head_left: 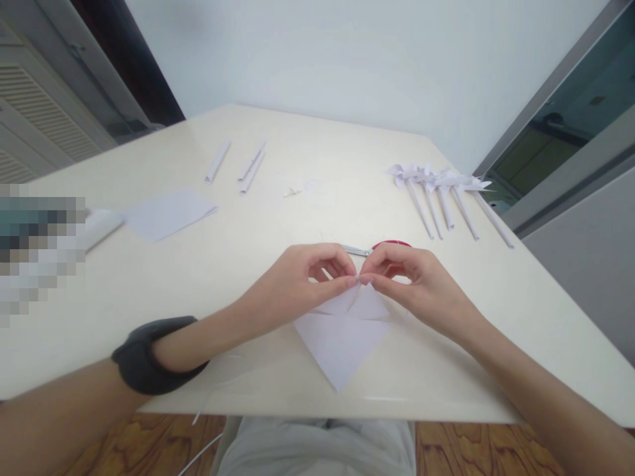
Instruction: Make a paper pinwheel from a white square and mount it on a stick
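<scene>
A white paper square (342, 347) with slits cut in from its corners lies near the front edge of the table, one corner pointing toward me. Thumb and fingers of my left hand (320, 274) pinch the far part of this paper. My right hand (404, 274) pinches it too, its fingertips touching those of the left. What exactly is between the fingertips is too small to make out. Just beyond my hands lies a pair of scissors (360, 251) with red handles, partly hidden by the fingers.
Several paper pinwheels (446, 182) on rolled paper sticks lie at the right. Rolled paper tubes (218, 162) rest at the back left, near a stack of paper sheets (171, 215). Small paper scraps (294, 190) sit mid-table. A white wall (337, 59) stands behind.
</scene>
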Demonstrator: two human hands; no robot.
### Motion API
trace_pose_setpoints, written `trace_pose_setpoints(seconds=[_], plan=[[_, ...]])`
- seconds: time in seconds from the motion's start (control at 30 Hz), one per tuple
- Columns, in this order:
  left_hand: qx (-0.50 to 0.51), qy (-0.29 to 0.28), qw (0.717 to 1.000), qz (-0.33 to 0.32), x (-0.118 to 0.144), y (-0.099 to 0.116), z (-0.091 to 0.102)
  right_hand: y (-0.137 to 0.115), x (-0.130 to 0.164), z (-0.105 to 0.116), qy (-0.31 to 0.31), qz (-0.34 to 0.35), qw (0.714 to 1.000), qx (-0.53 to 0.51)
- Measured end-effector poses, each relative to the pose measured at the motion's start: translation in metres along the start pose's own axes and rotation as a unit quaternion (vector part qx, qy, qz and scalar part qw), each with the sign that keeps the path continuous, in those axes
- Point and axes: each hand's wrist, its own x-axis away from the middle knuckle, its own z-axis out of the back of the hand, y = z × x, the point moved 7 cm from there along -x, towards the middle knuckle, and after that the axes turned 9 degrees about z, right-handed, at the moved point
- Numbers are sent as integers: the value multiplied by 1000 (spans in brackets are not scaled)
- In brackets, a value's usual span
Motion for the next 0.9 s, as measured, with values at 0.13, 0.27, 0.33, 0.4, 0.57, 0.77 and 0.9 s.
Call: trace_pose_setpoints(seconds=[0.13,0.27,0.33,0.4,0.57,0.77,0.9], plan=[[-3,-1,1000,-2,1,1,1,2,-2,0,-3,-8,1000,-21],[-8,5,1000,-9,3,2,2,5,-2,0,-4,-20,999,-39],[-9,13,1000,-18,3,2,2,6,-1,0,-6,-25,999,-44],[-12,14,1000,-21,3,2,2,6,-1,0,-10,-28,998,-50],[-16,9,1000,-21,4,1,0,4,0,-3,-19,-22,998,-62],[-14,11,999,-30,4,3,2,4,-2,-2,-14,-28,997,-74],[-17,3,1000,-23,5,2,1,8,0,-4,-22,-48,992,-110]])
